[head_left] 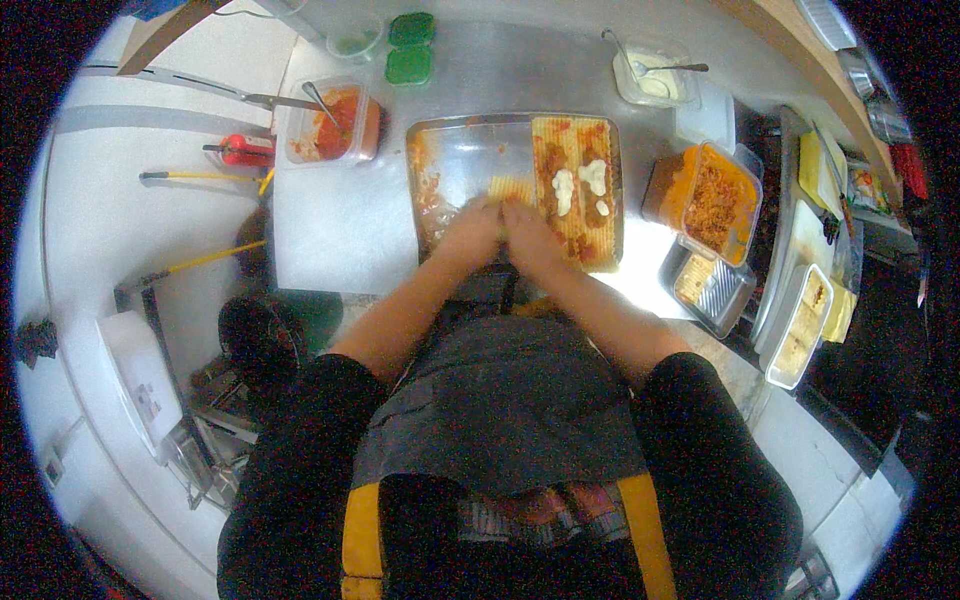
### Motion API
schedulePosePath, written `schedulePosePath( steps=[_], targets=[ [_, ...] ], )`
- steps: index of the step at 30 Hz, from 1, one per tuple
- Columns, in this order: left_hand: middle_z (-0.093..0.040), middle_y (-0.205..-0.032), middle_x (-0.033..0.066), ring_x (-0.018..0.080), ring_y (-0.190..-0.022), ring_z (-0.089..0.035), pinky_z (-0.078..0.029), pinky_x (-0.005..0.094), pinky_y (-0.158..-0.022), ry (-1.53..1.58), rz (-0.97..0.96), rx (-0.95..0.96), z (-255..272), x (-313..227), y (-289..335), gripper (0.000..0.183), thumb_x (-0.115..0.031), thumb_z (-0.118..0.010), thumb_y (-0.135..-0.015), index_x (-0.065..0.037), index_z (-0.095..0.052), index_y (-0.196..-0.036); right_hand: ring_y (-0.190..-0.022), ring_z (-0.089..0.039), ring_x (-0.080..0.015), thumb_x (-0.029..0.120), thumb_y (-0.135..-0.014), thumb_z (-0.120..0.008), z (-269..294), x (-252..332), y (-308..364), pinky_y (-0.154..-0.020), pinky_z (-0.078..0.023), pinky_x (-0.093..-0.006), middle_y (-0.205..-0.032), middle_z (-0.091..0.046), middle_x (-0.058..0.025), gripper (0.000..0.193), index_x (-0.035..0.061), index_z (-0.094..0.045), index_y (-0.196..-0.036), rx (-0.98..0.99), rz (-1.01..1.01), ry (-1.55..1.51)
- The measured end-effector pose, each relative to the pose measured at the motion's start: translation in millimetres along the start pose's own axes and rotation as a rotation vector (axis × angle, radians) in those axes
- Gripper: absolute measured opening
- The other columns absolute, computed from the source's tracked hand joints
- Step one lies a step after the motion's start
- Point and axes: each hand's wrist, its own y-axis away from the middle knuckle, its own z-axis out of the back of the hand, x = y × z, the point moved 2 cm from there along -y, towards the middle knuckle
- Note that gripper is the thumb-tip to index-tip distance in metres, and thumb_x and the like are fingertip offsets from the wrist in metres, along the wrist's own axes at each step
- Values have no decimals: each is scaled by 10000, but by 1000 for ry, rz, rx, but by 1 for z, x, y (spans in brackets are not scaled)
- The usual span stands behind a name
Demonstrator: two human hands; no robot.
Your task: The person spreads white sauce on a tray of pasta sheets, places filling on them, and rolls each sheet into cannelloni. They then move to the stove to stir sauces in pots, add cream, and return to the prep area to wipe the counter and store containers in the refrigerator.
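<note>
A metal baking tray (480,116) lies in front of me. Ridged lasagne sheets (578,132) line its right side, bearing patches of red-brown sauce and white dollops of cream sauce (593,178). On the left, the tray's bare metal is smeared with orange sauce. Over the tray's near middle, my left hand (472,235) and my right hand (533,238) meet, fingers closed together. A yellow ridged lasagne sheet (511,187) shows just beyond the fingertips, and both hands seem to grip it. Blur and the hands hide its near part.
A tub of red sauce (345,135) with a spoon stands at left. White sauce fills a tub (655,85) at back right. Nearer right are a meat sauce container (715,205) and a clear box of lasagne sheets (700,280). Green-lidded tubs (409,62) sit at the back.
</note>
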Motion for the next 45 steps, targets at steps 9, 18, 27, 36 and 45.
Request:
schedulePosePath(
  steps=[9,18,27,36,45],
  targets=[
    [-720,-1001,153,335,-929,-699,-550,443,-827,269,226,-26,35,7,3,468,-372,-715,-795,-107,-651,-1175,-1046,-626,-414,163,-793,-701,20,-3,4,-913,-510,-485,-1099,-654,-236,453,12,-595,-1206,-236,-312,-347],
    [-723,-1037,159,293,-924,-702,-542,415,-811,322,376,-137,-2,34,-2,428,-358,-625,-904,-44,-659,-1192,-1052,-628,-420,133,-800,-670,24,6,7,-916,-510,-483,-1090,-652,-281,496,-29,-566,-1257,-270,-290,-369],
    [-692,-1043,147,262,-905,-658,-523,377,-815,1386,591,-304,-45,55,-13,364,-262,-503,-970,18,-667,-1136,-1094,-626,-429,162,-806,-620,6,10,-13,-929,-496,-477,-1131,-653,-274,525,9,-495,-1293,-217,-413,-640],
    [-688,-1061,147,273,-917,-675,-549,386,-777,1190,375,-149,-68,100,-22,320,-165,-509,-947,33,-625,-1170,-1091,-638,-400,177,-839,-590,25,11,-19,-915,-506,-451,-1135,-661,-252,504,42,-504,-1317,-17,-332,-654],
    [-676,-1153,204,342,-1034,-661,-513,404,-918,301,381,-259,16,40,19,403,-251,-621,-896,-10,-644,-1219,-880,-692,-361,268,-871,-617,13,-15,17,-767,-534,-466,-932,-710,-206,355,-28,-662,-1063,-96,-581,-398]
  ],
)
